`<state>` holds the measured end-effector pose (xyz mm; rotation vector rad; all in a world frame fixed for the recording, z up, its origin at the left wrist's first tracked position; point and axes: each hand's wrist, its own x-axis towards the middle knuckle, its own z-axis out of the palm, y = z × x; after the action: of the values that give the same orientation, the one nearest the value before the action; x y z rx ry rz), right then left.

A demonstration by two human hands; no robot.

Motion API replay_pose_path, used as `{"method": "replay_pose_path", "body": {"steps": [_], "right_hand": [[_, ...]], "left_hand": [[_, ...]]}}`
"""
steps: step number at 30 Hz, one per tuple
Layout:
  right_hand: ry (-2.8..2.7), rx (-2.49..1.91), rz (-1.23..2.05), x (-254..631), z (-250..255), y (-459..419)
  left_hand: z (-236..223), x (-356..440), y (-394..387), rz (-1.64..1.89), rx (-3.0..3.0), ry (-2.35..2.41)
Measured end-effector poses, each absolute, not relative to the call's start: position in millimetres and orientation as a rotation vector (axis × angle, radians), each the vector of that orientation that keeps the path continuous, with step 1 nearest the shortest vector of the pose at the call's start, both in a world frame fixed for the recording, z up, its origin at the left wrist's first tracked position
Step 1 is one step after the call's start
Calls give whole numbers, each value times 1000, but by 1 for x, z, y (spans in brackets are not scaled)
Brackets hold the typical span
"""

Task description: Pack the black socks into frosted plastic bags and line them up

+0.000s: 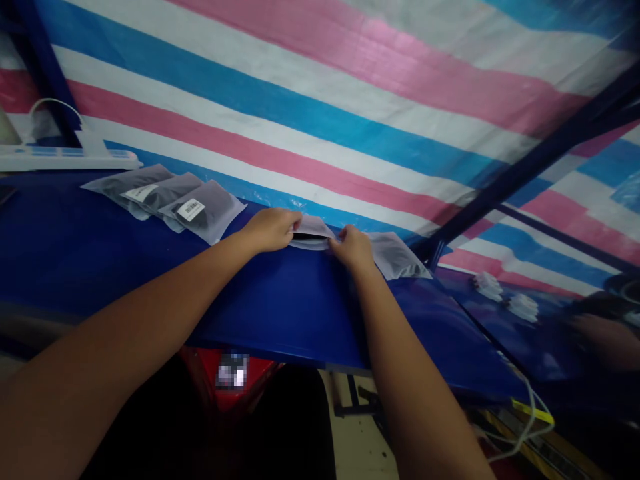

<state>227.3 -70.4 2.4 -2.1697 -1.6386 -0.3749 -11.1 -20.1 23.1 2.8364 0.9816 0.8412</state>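
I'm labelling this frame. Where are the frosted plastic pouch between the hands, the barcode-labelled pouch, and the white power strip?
Frosted plastic pouch between the hands (311,232): head view, its upper face.
Barcode-labelled frosted pouch (206,211): head view, dark middle.
White power strip (65,157): head view, long body.

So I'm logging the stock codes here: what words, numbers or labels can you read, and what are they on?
No text can be read.
White barcode label on the nearest dark pouch: bars show, digits too small.
Label on the next pouch: blurred.
Pouch under the left hand and right hand: no print visible.
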Motion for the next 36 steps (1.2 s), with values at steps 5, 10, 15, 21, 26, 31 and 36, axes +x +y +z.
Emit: {"method": "replay_pose_path", "body": {"steps": [5, 10, 15, 21, 26, 31, 36], "right_hand": [[-1684, -2231, -314, 229, 5, -73], [-1671, -2237, -393, 222, 9, -77], [-1583, -2152, -438, 187, 18, -85], [-1707, -2008, -75, 158, 18, -87], [-1477, -2027, 250, 176, 15, -79], [-1159, -1729, 776, 177, 6, -73], [-1053, -1437, 1004, 171, -2, -75]], "left_hand": [[24, -11, -20, 824, 2842, 995], [25, -11, -23, 814, 2847, 1018], [24, -9, -25, 893, 2815, 1055], [34, 0, -50, 954, 2703, 984], [39, 5, -53, 1010, 2538, 755], [17, -7, -7, 941, 2284, 1298], [2, -5, 9, 692, 2106, 1299]]}}
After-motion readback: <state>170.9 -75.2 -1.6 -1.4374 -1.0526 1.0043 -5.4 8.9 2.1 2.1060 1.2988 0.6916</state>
